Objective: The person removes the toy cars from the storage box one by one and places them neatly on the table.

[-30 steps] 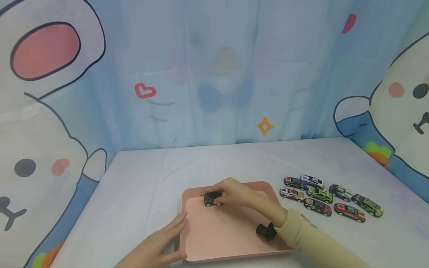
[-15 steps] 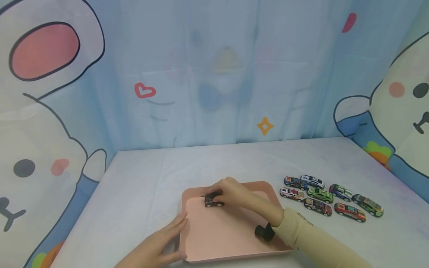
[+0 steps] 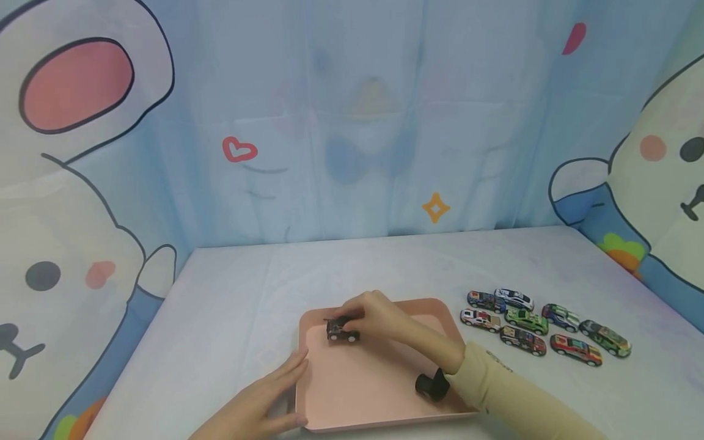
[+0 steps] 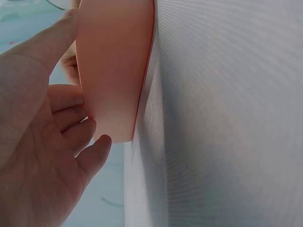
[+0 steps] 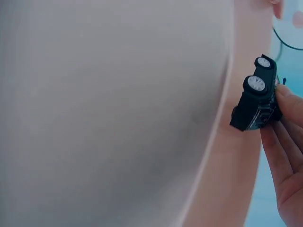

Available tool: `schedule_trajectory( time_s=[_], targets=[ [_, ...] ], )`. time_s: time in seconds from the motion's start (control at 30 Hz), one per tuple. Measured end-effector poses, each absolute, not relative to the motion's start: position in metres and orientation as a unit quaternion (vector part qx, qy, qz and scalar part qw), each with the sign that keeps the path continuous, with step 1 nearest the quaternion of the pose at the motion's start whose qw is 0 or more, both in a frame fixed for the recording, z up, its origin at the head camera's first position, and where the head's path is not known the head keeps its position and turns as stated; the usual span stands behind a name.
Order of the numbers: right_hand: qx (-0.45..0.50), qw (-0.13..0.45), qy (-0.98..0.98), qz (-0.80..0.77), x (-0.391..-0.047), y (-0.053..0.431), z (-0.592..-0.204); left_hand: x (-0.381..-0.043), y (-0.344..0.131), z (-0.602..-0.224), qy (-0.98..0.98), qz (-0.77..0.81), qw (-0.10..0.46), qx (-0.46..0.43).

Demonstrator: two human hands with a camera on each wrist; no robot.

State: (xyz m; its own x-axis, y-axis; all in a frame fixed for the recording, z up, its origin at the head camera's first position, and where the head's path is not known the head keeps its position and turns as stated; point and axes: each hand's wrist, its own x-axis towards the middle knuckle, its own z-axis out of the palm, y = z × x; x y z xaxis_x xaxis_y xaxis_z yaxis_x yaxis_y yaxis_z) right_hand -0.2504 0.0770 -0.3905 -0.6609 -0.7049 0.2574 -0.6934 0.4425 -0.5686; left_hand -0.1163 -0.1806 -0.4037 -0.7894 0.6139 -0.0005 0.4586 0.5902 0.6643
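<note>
My right hand pinches a small black toy car over the far left part of a pink tray. In the right wrist view, thumb and fingers grip the toy car by its body, and its pale wheels show. My left hand touches the tray's left side with its fingers stretched out. The left wrist view has the left hand against the outer wall of the tray. The black thing in the tray's near right part is the camera strapped to my right wrist.
Several colourful toy cars stand grouped on the white tablecloth, right of the tray. A blue curtain with cartoon prints hangs behind the table.
The black toy car has shifted slightly left in the tray, carried by my right hand. My left hand stays at the tray's side.
</note>
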Motion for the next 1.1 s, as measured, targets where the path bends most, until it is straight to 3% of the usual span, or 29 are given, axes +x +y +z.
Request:
schedule_trajectory(
  time_s=[0.33, 1.1],
  targets=[
    [-0.322, 0.072, 0.798, -0.505, -0.254, 0.086, -0.374, -0.116, -0.179, -0.403, 0.888, 0.332, 0.12, 0.293],
    [-0.246, 0.048, 0.796, -0.55, -0.256, 0.139, -0.351, -0.116, -0.178, -0.404, 0.893, 0.318, 0.088, 0.308]
  ],
)
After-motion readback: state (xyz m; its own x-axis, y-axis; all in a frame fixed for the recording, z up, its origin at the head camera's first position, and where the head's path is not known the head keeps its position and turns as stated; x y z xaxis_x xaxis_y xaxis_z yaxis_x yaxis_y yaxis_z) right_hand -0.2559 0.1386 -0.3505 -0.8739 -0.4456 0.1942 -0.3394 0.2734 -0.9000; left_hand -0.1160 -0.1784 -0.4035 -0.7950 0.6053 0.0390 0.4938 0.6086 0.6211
